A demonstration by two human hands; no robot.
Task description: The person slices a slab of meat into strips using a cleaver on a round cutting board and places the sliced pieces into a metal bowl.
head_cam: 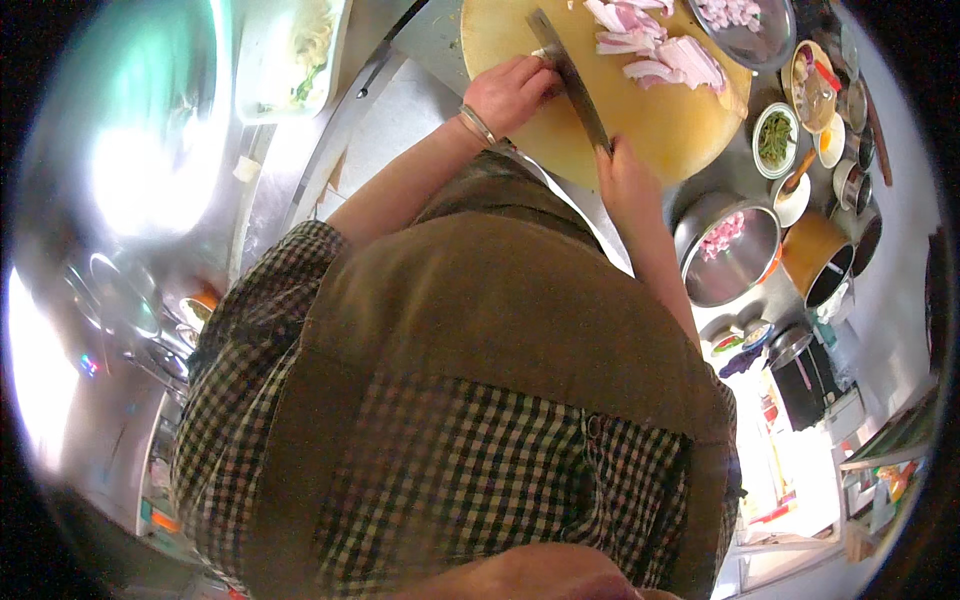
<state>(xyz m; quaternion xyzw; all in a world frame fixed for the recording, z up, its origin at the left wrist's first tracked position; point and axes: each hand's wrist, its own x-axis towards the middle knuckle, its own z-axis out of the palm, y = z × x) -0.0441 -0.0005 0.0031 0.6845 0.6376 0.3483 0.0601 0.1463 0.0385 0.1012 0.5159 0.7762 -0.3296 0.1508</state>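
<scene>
My right hand [628, 180] grips the handle of a cleaver [574, 82], its blade standing edge-down over a round yellowish chopping board [525, 139]. Against the left side of the blade, my left hand [514, 90] has its fingers curled on a small pale piece of meat [538, 54], mostly hidden under them. Sliced strips of fatty raw pork [686, 61] lie on the board right of the blade. A metal bowl [784, 34] of diced pale meat stands at the board's upper right edge.
On the right, a steel basin [727, 281] holds diced pink meat. Near it are a bowl of green vegetables [776, 139], a white bowl with a wooden handle [791, 199] and a brown pot [814, 251]. Leftward sit a plastic tub [259, 109] with food and a shiny metal basin [150, 135].
</scene>
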